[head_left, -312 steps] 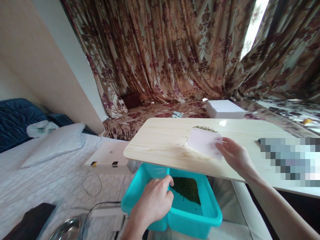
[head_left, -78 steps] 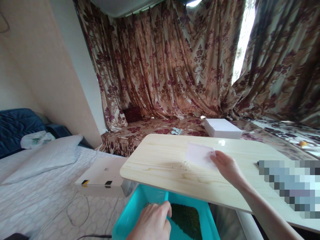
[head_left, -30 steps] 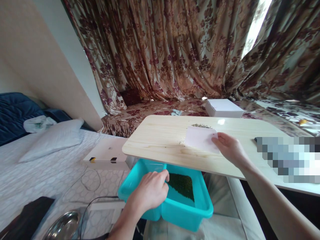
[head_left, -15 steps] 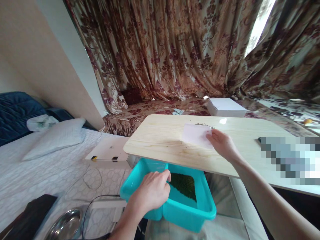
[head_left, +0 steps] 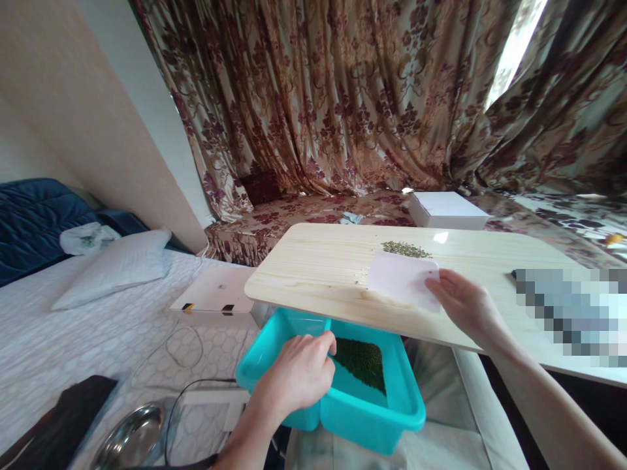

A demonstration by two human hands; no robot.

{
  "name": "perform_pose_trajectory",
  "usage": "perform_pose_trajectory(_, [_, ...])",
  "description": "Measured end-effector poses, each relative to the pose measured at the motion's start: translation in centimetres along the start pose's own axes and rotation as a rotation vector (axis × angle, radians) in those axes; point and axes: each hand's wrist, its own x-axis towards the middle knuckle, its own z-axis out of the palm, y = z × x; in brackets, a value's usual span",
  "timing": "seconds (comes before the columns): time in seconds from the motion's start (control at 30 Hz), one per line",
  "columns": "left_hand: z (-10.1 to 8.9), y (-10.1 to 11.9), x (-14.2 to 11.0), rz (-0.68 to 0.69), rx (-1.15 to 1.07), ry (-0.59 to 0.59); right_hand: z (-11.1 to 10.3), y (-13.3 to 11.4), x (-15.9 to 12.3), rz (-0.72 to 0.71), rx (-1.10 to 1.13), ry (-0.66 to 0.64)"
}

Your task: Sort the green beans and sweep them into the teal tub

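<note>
My right hand (head_left: 460, 297) pinches the right edge of a thin white plastic scraper sheet (head_left: 401, 279), low over the light wooden table (head_left: 298, 261). Just beyond the sheet lies a thin pile of small greenish grains (head_left: 405, 249), with a few strays to its left. Below the table's near edge, my left hand (head_left: 304, 369) closes over the middle divider of a turquoise two-part bin (head_left: 414, 408); its fingertips are partly hidden. Dark green grains (head_left: 362, 364) lie in the bin's right compartment, and the visible part of the left one shows bare plastic.
A pixelated device (head_left: 568, 316) lies at the table's right. Behind the table stands a white box (head_left: 450, 207). To the left are a bed with a pillow (head_left: 112, 267), a flat white carton (head_left: 213, 294), a steel bowl (head_left: 132, 437) and a loose black cable.
My right hand and the white sheet have moved right and toward me, exposing more of the grain pile. My left hand stays on the bin's divider.
</note>
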Motion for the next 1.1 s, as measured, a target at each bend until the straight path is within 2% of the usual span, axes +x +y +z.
perform_pose_trajectory(0.1, [0.0,0.0,0.1,0.001,0.002,-0.004,0.5,-0.5,0.1,-0.009,-0.01,-0.014])
perform_pose_trajectory(0.2, [0.0,-0.1,0.1,0.004,-0.001,0.002,0.9,-0.6,0.5,-0.035,-0.037,0.036])
perform_pose_trajectory(0.33, [-0.1,-0.1,0.1,-0.006,0.005,-0.005,0.7,-0.2,0.2,-0.058,-0.174,0.09])
perform_pose_trajectory(0.43, [-0.1,-0.1,0.1,-0.003,0.009,-0.005,0.5,-0.3,-0.6,-0.085,-0.221,0.074])
perform_pose_trajectory(0.57, [-0.1,-0.1,0.1,0.002,0.007,0.001,1.1,-0.8,-0.6,-0.116,-0.169,0.032])
perform_pose_trajectory(0.73, [-0.2,-0.1,-0.1,-0.004,0.013,-0.005,2.3,-0.8,0.6,-0.062,-0.077,0.053])
perform_pose_trajectory(0.93, [-0.2,-0.2,-0.1,-0.008,0.016,-0.003,2.8,-0.4,1.1,-0.041,-0.086,0.062])
perform_pose_trajectory(1.1, [-0.3,-0.2,-0.1,-0.007,0.008,-0.011,3.0,-1.0,1.0,-0.051,-0.067,0.01])
